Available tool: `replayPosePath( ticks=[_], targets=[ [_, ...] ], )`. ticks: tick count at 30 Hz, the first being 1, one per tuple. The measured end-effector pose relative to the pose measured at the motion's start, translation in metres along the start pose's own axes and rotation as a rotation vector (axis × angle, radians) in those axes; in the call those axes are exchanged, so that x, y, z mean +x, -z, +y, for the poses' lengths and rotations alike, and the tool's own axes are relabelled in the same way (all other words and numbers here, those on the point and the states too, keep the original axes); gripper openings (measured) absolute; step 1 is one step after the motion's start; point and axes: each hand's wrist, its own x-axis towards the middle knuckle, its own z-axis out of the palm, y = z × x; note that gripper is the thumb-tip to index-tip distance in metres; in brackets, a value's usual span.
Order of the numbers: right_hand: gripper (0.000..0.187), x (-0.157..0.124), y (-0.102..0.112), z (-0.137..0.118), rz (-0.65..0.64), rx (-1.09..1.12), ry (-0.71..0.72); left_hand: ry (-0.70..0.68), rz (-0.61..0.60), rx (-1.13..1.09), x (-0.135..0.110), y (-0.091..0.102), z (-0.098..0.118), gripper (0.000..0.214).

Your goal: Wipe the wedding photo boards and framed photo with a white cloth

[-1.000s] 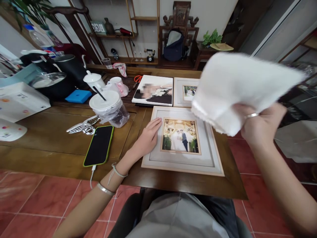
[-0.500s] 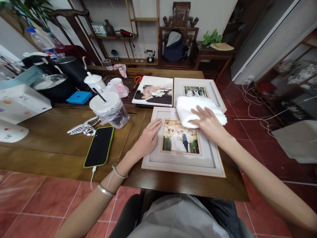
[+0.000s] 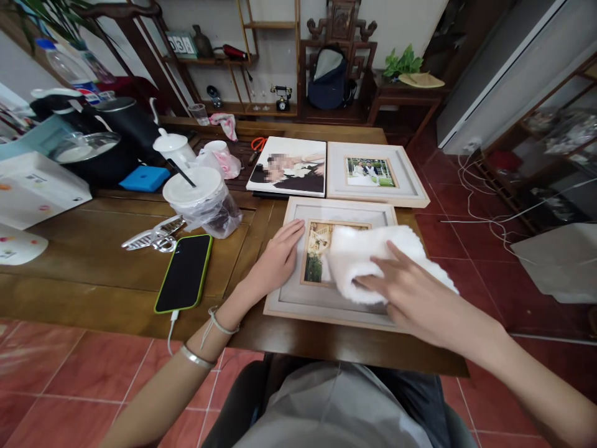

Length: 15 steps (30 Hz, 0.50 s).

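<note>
A pale wooden picture frame point(image 3: 298, 298) with a wedding photo lies flat at the near edge of the wooden table point(image 3: 93, 249). My left hand point(image 3: 277, 258) rests flat on the frame's left border, fingers stretched out. My right hand point(image 3: 410, 292) presses a folded white cloth point(image 3: 359, 258) onto the glass over the photo, fingers spread across the cloth. The cloth hides most of the picture.
Behind lie a second framed photo point(image 3: 375, 174) and a photo print point(image 3: 289, 168). Left of the frame are a green-cased phone point(image 3: 185, 272) on a cable, a hair clip point(image 3: 152, 236), a lidded drink cup point(image 3: 200, 202) in a bag, a white teapot point(image 3: 175, 148) and a white box point(image 3: 37, 193).
My right hand brought the white cloth down from the air onto the frame's far edge, then slid it toward me across the photo. My left hand stayed put.
</note>
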Motion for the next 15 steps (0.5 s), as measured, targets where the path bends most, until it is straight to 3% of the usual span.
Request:
replayPosePath(
  ticks=[3,7,13,15],
  targets=[
    [0.055,-0.017,0.007,-0.012,0.043,0.105,0.046,-0.001,0.008,-0.009,0.000,0.000,0.000,0.050],
    [0.060,-0.025,0.003,0.001,0.075,0.172,-0.120,0.002,0.005,-0.006,0.000,0.000,0.000,0.049],
    [0.032,0.002,0.001,0.047,0.498,-0.044,-0.379,-0.001,0.008,0.001,0.000,0.000,0.001,0.050],
    [0.029,0.018,-0.002,0.059,0.507,-0.096,-0.343,0.006,0.001,0.012,0.000,0.000,0.002,0.050]
  ],
)
